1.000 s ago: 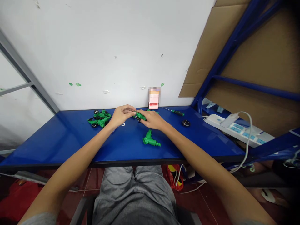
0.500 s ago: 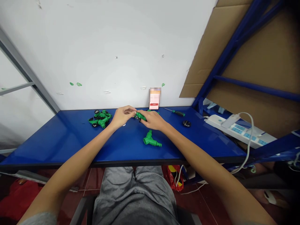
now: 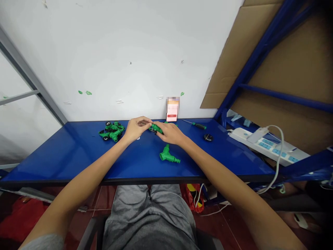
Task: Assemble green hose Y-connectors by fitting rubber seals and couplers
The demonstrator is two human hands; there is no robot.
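A blue tabletop (image 3: 65, 156) is seen from above, with a white wall (image 3: 117, 52) along its back edge. Near the back edge, left of centre, a heap of green plastic fittings (image 3: 111, 131) with small black round parts is piled up. Just right of the heap, the left hand (image 3: 136, 129) is held with fingers curled, and its fingertips are brought against the end of a small green plastic fitting (image 3: 155, 128). That fitting is located near the back edge, around mid-table, and is held in a narrow grip between both hands, with black parts showing at its left end. Most of it is covered by the right hand (image 3: 170, 133), which is pressed over it from the right, fingers angled down and left. Exactly how the fingers are placed is partly hidden. A Y-shaped green fitting (image 3: 168, 156) lies untouched on the tabletop, just in front of the right hand. An upright blurred card (image 3: 171, 111) is stood at the back edge, behind the hands. Further right, a green-handled screwdriver (image 3: 199, 125) lies along the back edge, and a black round disc (image 3: 208, 137) is placed just in front of it. Beyond the right edge, a white power strip (image 3: 265, 146) is seen with a white cable (image 3: 278, 163) hanging down.
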